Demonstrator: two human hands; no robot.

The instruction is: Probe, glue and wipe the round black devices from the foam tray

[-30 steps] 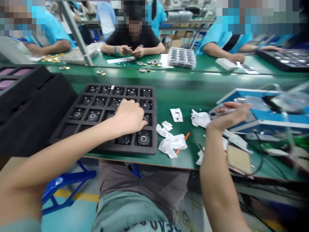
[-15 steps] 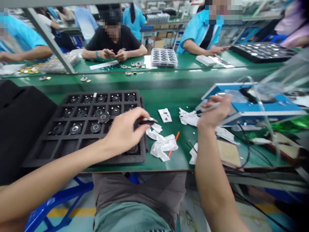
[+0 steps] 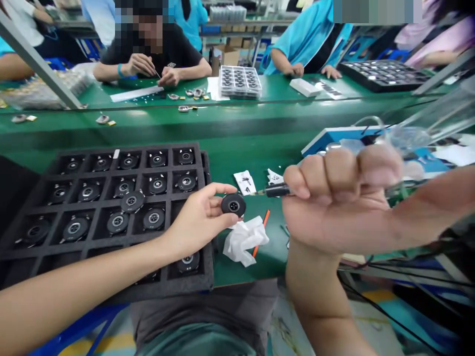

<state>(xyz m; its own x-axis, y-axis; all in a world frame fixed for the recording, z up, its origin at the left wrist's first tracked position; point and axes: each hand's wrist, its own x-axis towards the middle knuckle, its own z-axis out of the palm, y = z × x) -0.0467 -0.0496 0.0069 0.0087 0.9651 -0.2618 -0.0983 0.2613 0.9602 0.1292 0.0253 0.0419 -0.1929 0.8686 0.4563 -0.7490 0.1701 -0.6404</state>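
Left hand (image 3: pixel 196 215) pinches watch part (image 3: pixel 233 203), right hand (image 3: pixel 330 207) grasps tool (image 3: pixel 277 190) at its three o'clock (tip near); apparently lining-up, next move calling for steady aim.

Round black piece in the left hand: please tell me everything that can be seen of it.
The round black piece looks like plastic or glass, with a paler ring and small dots at its centre. The left hand pinches its edge, marked face toward the camera, off the table. The tip of a pen-like tool points at it across a gap.
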